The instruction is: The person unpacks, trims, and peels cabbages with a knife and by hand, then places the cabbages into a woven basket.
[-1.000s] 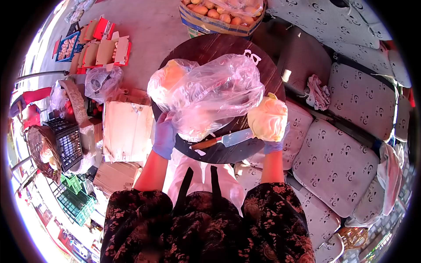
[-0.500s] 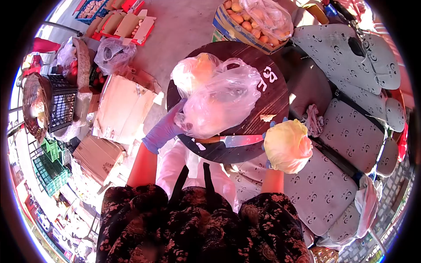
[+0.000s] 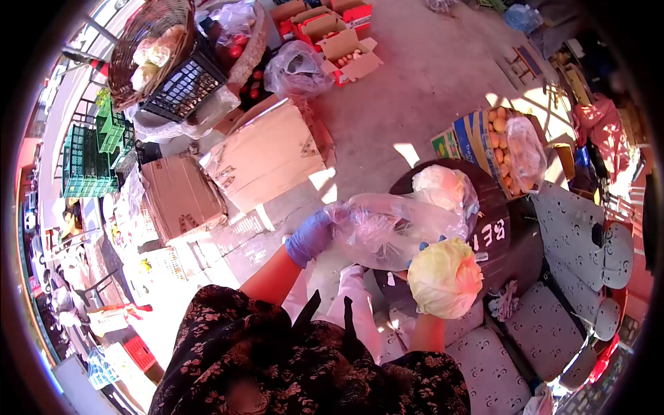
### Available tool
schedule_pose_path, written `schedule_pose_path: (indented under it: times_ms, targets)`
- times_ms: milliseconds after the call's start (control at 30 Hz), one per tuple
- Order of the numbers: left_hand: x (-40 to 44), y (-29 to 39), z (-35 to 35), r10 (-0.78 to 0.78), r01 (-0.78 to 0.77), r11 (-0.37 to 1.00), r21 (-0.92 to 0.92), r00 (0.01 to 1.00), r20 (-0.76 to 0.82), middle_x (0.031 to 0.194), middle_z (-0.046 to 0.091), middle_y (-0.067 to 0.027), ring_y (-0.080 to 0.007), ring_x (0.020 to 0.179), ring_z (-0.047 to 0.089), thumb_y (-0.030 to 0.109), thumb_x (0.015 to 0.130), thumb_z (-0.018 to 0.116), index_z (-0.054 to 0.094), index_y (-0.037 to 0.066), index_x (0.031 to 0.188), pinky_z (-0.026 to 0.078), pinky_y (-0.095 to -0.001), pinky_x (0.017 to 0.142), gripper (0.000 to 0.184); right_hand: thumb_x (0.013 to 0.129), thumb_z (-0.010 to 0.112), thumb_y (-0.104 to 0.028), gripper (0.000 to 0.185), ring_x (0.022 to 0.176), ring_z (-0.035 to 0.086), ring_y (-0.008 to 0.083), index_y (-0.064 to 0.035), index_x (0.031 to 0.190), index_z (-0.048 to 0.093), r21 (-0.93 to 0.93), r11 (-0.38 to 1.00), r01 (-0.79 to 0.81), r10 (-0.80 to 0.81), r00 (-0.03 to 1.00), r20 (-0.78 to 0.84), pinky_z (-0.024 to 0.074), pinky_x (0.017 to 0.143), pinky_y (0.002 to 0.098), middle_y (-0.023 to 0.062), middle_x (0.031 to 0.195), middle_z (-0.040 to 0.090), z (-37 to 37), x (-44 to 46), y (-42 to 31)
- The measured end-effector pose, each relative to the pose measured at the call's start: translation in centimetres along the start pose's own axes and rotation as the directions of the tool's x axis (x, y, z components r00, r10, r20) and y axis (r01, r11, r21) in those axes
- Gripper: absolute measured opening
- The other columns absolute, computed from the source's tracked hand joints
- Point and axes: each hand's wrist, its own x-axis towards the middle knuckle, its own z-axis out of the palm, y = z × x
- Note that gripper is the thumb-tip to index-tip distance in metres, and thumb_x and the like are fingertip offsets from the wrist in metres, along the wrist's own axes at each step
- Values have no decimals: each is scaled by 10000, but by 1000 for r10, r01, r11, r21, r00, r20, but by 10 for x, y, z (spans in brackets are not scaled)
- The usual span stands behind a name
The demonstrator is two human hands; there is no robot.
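My left hand (image 3: 309, 238), in a blue glove, grips the end of a clear plastic bag (image 3: 387, 225), which stretches out over the near side of the round dark table (image 3: 519, 259). A pale green cabbage (image 3: 444, 278) rests in my right hand (image 3: 423, 246), just right of the bag. Most of that hand is hidden beneath the cabbage; only gloved fingertips show at its upper edge. Behind the bag, another cabbage (image 3: 443, 187) wrapped in plastic sits on the table. The knife on the table is mostly covered from view.
A box of orange fruit (image 3: 494, 149) stands beyond the table. Patterned grey seat cushions (image 3: 543, 321) lie at the right. On the left are flattened cardboard (image 3: 266, 159), a black crate (image 3: 183, 86) with a wicker basket (image 3: 124, 62), and green crates (image 3: 86, 162). Red cartons (image 3: 349, 55) stand farther back.
My view has swung left. My left hand has drawn the bag away from the wrapped cabbage, to the left. The cabbage in my right hand is now closer to the bag, and the knife has become mostly hidden.
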Motion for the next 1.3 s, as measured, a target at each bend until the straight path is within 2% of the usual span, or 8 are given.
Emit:
schedule_pose_path:
  times_ms: [67,100,367,400,467,567,1067,1300]
  targets:
    - [-36,39,-43,90,-93,994,-55,994,-58,1175,567,-130,-211,1083,521,276,847,566,511,-28,1225,373,-300,974,487,922,377,-476,558,1175,423,310,-154,1375,331,-9,999,-47,47,996,69,365,953,490,112,1346,414,34,21,35]
    - [-53,78,-56,137,-89,817,569,990,-42,1233,532,-121,-195,1143,482,259,875,526,510,-34,1222,341,-312,1008,455,921,377,-479,562,1193,407,308,-155,1378,326,-12,998,-66,67,992,108,348,969,490,107,1356,402,54,33,53]
    - [-199,198,-181,448,-448,887,110,780,-436,1033,607,-63,-143,926,553,261,844,565,576,5,1119,437,-281,831,376,920,358,-488,593,1301,312,284,-151,1402,274,-79,911,-404,396,806,440,257,1070,493,87,1419,324,250,97,217]
    - [-215,201,-198,474,-504,861,70,743,-472,989,595,-41,-129,890,542,259,843,567,578,20,1088,434,-274,804,342,920,353,-486,594,1303,312,277,-147,1401,272,-590,807,13,352,791,500,259,1071,490,85,1420,324,263,111,238]
    - [-239,200,-230,511,-615,789,-9,663,-548,902,572,4,-101,818,520,256,842,571,582,50,1027,426,-261,749,276,893,364,-506,607,1273,362,281,-137,1373,322,-171,859,-483,494,692,527,283,1058,475,86,1381,382,295,120,269]
    - [-263,205,-246,485,-713,701,-23,500,-717,839,518,37,-76,762,478,252,846,572,562,86,972,411,-258,693,208,877,416,-525,643,1293,336,273,-144,1385,314,-342,777,-528,623,571,534,269,1066,482,77,1396,373,370,134,306]
    - [-391,269,-333,322,-960,173,219,-155,-934,1358,404,-176,-332,1251,385,297,855,518,365,17,1328,301,-497,1049,571,840,462,-550,633,1242,410,292,-154,1331,411,-359,616,-701,787,527,321,308,1041,505,64,1346,445,537,232,447]
    - [-326,306,-415,530,-994,75,-75,104,-841,1364,393,-176,-332,1267,363,318,874,448,372,37,1330,305,-516,1039,541,908,393,-492,508,1253,397,255,-231,1344,408,-300,538,-788,815,396,423,339,1017,498,24,1368,426,629,248,508]
